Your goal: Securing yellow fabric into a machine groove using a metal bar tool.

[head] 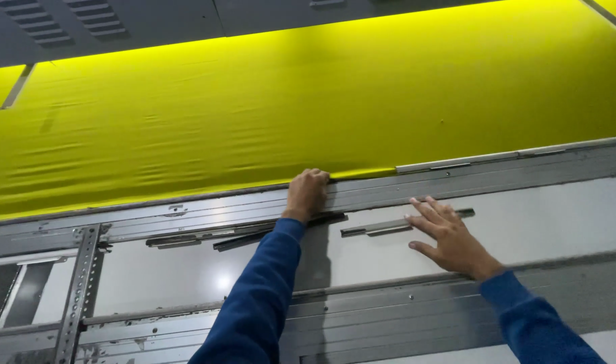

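Left hand (306, 193) clenched on the near edge of the yellow fabric (308, 108), knuckles up, right where the cloth meets the grey metal rail (523, 165). Right hand (446, 236) released, fingers spread flat on a dark metal strip (375, 228) against the pale panel (557, 216). Fabric stretched wide across the machine, faintly rippled at left. Blue sleeves (260, 296) on both arms.

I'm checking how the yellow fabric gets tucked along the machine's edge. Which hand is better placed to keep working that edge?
Probably the left hand: its curled fingers sit right on the yellow fabric edge at the metal rail. The right hand lies flat on the grey panel, below the fabric.
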